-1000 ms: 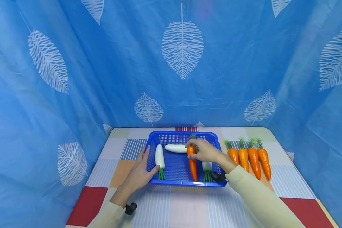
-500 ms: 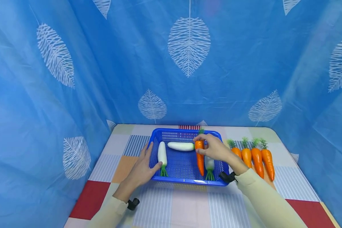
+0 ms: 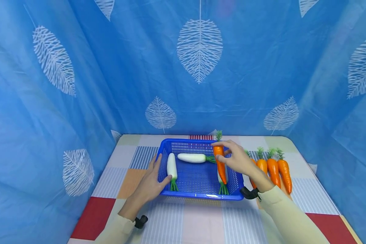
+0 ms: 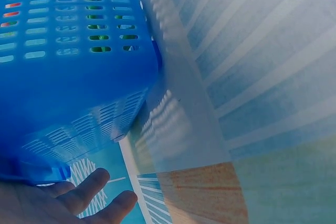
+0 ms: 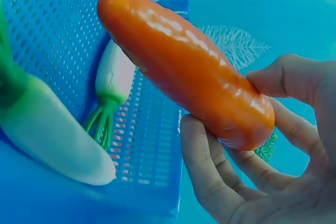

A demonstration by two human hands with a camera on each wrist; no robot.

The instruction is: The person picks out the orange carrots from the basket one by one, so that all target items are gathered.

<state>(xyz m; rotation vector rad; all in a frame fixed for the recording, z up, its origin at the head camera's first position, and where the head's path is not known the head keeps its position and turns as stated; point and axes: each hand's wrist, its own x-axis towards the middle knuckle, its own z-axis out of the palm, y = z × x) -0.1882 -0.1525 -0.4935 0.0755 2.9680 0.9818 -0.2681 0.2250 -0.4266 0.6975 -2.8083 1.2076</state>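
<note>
My right hand (image 3: 239, 159) pinches an orange carrot (image 3: 220, 162) between thumb and fingers near its leafy top. The carrot hangs over the right part of a blue perforated basket (image 3: 198, 195), its tip pointing down towards me. In the right wrist view the carrot (image 5: 184, 72) is in front of the basket. Three white radishes with green stems lie in the basket: a left radish (image 3: 171, 165), a back radish (image 3: 191, 158) and a right radish (image 3: 222, 185), partly hidden by the carrot. My left hand (image 3: 149, 184) rests at the basket's left rim, fingers extended along it.
Several more carrots (image 3: 273, 169) lie side by side on the table right of the basket, leafy tops away from me. A patchwork tablecloth (image 3: 201, 220) covers the table. Blue curtain (image 3: 198, 101) with white leaf prints stands behind and at both sides.
My right hand has lifted the carrot and moved it rightwards, so the back radish's green stems now show. My left hand has stayed at the basket's left rim.
</note>
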